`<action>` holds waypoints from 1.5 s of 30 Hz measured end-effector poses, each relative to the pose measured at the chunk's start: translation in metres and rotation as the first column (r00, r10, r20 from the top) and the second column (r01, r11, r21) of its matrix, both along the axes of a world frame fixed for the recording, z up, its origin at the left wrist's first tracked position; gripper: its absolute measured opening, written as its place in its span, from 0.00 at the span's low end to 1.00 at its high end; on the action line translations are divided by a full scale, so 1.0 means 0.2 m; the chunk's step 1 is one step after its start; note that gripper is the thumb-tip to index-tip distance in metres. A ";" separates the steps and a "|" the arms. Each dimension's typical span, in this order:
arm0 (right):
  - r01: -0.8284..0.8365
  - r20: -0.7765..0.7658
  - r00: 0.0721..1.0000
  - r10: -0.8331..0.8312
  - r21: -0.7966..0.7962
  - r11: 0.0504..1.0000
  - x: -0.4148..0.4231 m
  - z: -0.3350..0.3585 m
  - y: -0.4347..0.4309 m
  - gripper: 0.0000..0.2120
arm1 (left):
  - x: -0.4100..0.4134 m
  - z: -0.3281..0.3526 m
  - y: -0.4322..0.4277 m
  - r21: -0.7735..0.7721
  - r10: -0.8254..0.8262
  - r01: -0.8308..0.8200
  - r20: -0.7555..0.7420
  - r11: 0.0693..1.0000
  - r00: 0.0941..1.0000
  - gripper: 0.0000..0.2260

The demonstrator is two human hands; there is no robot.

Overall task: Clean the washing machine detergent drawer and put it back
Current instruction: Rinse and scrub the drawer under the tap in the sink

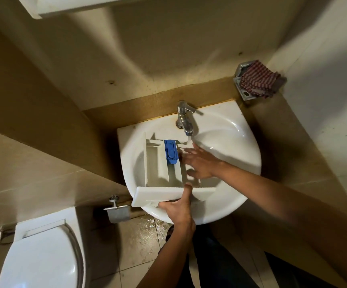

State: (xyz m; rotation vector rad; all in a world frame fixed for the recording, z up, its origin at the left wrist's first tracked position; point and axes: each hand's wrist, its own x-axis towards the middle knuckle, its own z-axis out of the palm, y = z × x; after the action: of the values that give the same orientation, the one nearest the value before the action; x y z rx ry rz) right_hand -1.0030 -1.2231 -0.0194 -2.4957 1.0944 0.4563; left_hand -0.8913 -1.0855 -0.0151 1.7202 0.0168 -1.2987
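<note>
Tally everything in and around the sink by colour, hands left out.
White: 3 — sink, drawer, toilet
Blue: 1 — insert
Chrome: 3 — tap, paper holder, rack
Red striped: 1 — cloth
Total: 8
</note>
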 end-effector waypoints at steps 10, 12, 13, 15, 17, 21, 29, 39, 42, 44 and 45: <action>-0.067 0.298 0.953 0.048 0.055 0.996 -0.17 0.05 0.04 0.13 | 0.01 0.02 0.01 -0.042 0.050 -0.053 -0.067 0.998 0.997 0.37; 0.065 0.299 0.953 -0.037 -0.084 0.994 -0.16 0.03 0.00 0.19 | 0.02 0.03 0.01 -0.041 0.059 -0.062 -0.068 0.997 0.996 0.36; 0.144 0.293 0.950 -0.105 -0.115 0.983 -0.15 0.02 -0.01 0.22 | 0.02 0.04 0.00 -0.042 0.063 -0.066 -0.064 0.997 0.996 0.36; 0.265 0.224 0.945 -0.236 -0.107 0.958 -0.09 0.00 -0.03 0.27 | 0.03 0.05 0.00 -0.037 0.056 -0.058 -0.059 0.998 0.997 0.35; 0.327 0.138 0.938 -0.317 -0.055 0.943 -0.04 -0.03 -0.04 0.30 | 0.03 0.05 0.01 -0.033 0.043 -0.045 -0.060 0.998 0.997 0.36; 0.327 0.074 0.944 -0.323 -0.047 0.944 0.04 -0.06 -0.02 0.31 | 0.03 0.06 0.00 -0.035 0.043 -0.046 -0.077 0.998 0.996 0.37; 0.164 -0.032 0.985 -0.169 -0.117 0.979 0.08 -0.03 -0.06 0.37 | 0.03 0.04 0.01 -0.021 0.017 -0.018 -0.066 1.000 0.998 0.38; 0.516 0.164 0.845 -0.509 0.005 0.857 0.15 -0.04 -0.04 0.41 | 0.03 0.05 0.02 -0.024 0.059 -0.061 -0.074 0.998 0.995 0.36; 0.589 0.249 0.749 -0.614 0.174 0.789 0.16 -0.01 -0.05 0.43 | 0.02 0.06 0.01 -0.030 0.088 -0.091 -0.095 0.995 0.992 0.37; 0.576 0.300 0.718 -0.628 0.251 0.778 0.15 0.01 -0.04 0.42 | 0.02 0.07 -0.01 -0.057 0.123 -0.130 -0.122 0.990 0.985 0.35; 0.576 0.315 0.701 -0.639 0.277 0.769 0.13 0.02 -0.03 0.40 | 0.01 0.08 -0.01 -0.069 0.141 -0.151 -0.139 0.986 0.980 0.33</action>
State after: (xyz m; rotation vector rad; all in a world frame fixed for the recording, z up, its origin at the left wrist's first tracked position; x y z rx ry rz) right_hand -0.9766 -1.2288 -0.0161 -1.8031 1.5370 -0.1532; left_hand -0.8887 -1.0883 0.0007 1.5329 0.1647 -1.2864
